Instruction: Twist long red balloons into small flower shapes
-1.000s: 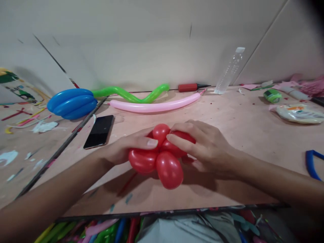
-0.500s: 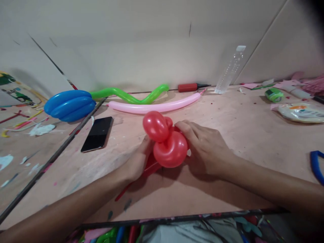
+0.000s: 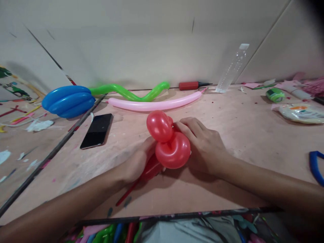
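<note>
Between my hands is a twisted red balloon [image 3: 173,150], with two large round bubbles facing me and a smaller bubble behind them. Its thin uninflated tail points down to the left, over the table. My left hand [image 3: 140,158] is closed around the balloon's left side, with the fingertips partly hidden behind it. On the right side, my right hand [image 3: 204,143] grips the balloon with bent fingers, some of them hidden behind the bubbles.
Beyond my hands lie a pink balloon [image 3: 154,105], a green balloon [image 3: 126,92], a blue balloon bundle [image 3: 68,101] and a red pump [image 3: 189,85]. A phone [image 3: 97,131] is at left. A clear bottle [image 3: 231,71] leans against the wall; a packet [image 3: 301,113] lies right.
The red balloon has shifted slightly right and tilted a little in my hands, and more of its lower left section shows. Both hands keep their hold.
</note>
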`<state>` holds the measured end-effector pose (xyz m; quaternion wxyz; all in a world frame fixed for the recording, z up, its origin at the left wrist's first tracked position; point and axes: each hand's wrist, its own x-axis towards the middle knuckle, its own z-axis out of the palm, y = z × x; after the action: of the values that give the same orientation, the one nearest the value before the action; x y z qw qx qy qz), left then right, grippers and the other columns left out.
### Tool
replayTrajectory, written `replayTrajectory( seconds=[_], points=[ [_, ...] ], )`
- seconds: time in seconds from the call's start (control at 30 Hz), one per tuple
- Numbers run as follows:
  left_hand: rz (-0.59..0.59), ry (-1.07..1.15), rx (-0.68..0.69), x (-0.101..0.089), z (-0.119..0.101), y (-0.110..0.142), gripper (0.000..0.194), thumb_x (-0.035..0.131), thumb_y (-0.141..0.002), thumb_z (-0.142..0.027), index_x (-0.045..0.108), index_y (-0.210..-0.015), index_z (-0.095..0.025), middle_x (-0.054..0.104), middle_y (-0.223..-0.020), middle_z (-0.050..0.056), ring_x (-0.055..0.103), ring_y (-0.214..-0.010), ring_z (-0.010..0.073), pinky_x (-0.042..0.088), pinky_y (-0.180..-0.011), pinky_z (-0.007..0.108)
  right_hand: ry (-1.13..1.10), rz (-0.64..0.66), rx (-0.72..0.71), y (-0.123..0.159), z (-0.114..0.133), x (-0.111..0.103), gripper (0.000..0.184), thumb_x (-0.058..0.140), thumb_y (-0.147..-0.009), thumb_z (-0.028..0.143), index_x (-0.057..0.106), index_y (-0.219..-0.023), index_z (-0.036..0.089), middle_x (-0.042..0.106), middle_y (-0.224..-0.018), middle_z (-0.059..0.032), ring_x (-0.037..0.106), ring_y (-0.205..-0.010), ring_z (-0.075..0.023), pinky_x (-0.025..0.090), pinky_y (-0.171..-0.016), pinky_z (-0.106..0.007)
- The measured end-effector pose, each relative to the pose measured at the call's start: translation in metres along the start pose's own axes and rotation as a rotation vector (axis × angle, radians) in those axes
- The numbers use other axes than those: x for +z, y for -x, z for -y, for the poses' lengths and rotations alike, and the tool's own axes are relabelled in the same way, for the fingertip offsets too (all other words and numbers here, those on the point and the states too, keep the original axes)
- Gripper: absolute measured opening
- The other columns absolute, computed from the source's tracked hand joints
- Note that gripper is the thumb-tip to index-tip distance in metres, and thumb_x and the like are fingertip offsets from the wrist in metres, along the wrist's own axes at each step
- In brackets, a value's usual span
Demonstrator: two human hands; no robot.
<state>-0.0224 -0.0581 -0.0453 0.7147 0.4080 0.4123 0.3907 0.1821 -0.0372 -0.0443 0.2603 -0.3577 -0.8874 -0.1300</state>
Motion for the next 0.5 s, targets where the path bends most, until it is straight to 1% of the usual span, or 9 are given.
replayTrajectory(
  seconds=[0.07, 0.17, 0.27, 0.33, 0.37, 0.43, 0.5],
  points=[
    [-0.014, -0.046, 0.059, -0.003, 0.005, -0.002, 0.049, 0.055, -0.095, -0.058, 0.067, -0.117, -0.017, 0.075, -0.093, 0.005, 0.066, -0.081, 0.0230, 0.050, -0.067, 0.031, 0.013, 0.008, -0.013, -0.001, 0.001, 0.001, 0.057, 0.054, -0.083, 0.015, 0.048, -0.139, 0.011, 0.065, -0.122, -0.0166, 0.061, -0.106, -0.0309, 0.050, -0.064, -0.038],
    [-0.071, -0.152, 0.147, -0.009, 0.009, -0.007, 0.045, 0.053, -0.097, -0.055, 0.069, -0.113, -0.016, 0.076, -0.098, 0.006, 0.067, -0.094, 0.0260, 0.054, -0.082, 0.036, -0.011, 0.028, -0.041, -0.002, 0.003, -0.001, 0.043, 0.055, -0.083, 0.018, 0.059, -0.125, 0.010, 0.068, -0.108, -0.0150, 0.061, -0.094, -0.0290, 0.048, -0.064, -0.038],
    [-0.129, -0.303, 0.242, -0.014, 0.009, -0.010, 0.044, 0.051, -0.098, -0.054, 0.072, -0.106, -0.016, 0.076, -0.108, 0.007, 0.065, -0.109, 0.0291, 0.050, -0.102, 0.042, -0.028, 0.093, -0.036, -0.003, 0.008, -0.008, 0.033, 0.057, -0.083, 0.022, 0.065, -0.112, 0.010, 0.069, -0.100, -0.0136, 0.062, -0.085, -0.0279, 0.044, -0.062, -0.038],
    [-0.139, -0.410, 0.333, -0.017, 0.007, -0.010, 0.043, 0.051, -0.098, -0.053, 0.073, -0.105, -0.017, 0.075, -0.118, 0.008, 0.062, -0.118, 0.0302, 0.043, -0.114, 0.045, -0.025, 0.166, -0.010, -0.004, 0.012, -0.015, 0.030, 0.057, -0.082, 0.021, 0.067, -0.109, 0.012, 0.070, -0.098, -0.0128, 0.063, -0.082, -0.0276, 0.041, -0.061, -0.038],
    [-0.142, -0.455, 0.374, -0.018, 0.006, -0.009, 0.042, 0.051, -0.098, -0.054, 0.072, -0.106, -0.018, 0.074, -0.121, 0.007, 0.061, -0.120, 0.0306, 0.041, -0.117, 0.046, -0.024, 0.212, 0.009, -0.005, 0.014, -0.018, 0.029, 0.058, -0.081, 0.019, 0.067, -0.108, 0.013, 0.070, -0.097, -0.0124, 0.063, -0.080, -0.0272, 0.040, -0.060, -0.037],
    [-0.142, -0.524, 0.425, -0.021, 0.005, -0.007, 0.041, 0.051, -0.098, -0.054, 0.071, -0.107, -0.020, 0.073, -0.123, 0.007, 0.061, -0.121, 0.0314, 0.042, -0.117, 0.046, -0.026, 0.323, 0.032, -0.008, 0.017, -0.026, 0.028, 0.061, -0.077, 0.018, 0.069, -0.104, 0.014, 0.071, -0.095, -0.0121, 0.062, -0.075, -0.0264, 0.036, -0.059, -0.036],
    [-0.111, -0.567, 0.442, -0.022, 0.004, -0.004, 0.040, 0.052, -0.096, -0.055, 0.071, -0.108, -0.021, 0.074, -0.119, 0.007, 0.062, -0.120, 0.0326, 0.047, -0.113, 0.046, -0.041, 0.458, 0.026, -0.011, 0.018, -0.034, 0.027, 0.063, -0.074, 0.018, 0.070, -0.101, 0.015, 0.072, -0.092, -0.0118, 0.060, -0.069, -0.0248, 0.032, -0.058, -0.036]
  ],
)
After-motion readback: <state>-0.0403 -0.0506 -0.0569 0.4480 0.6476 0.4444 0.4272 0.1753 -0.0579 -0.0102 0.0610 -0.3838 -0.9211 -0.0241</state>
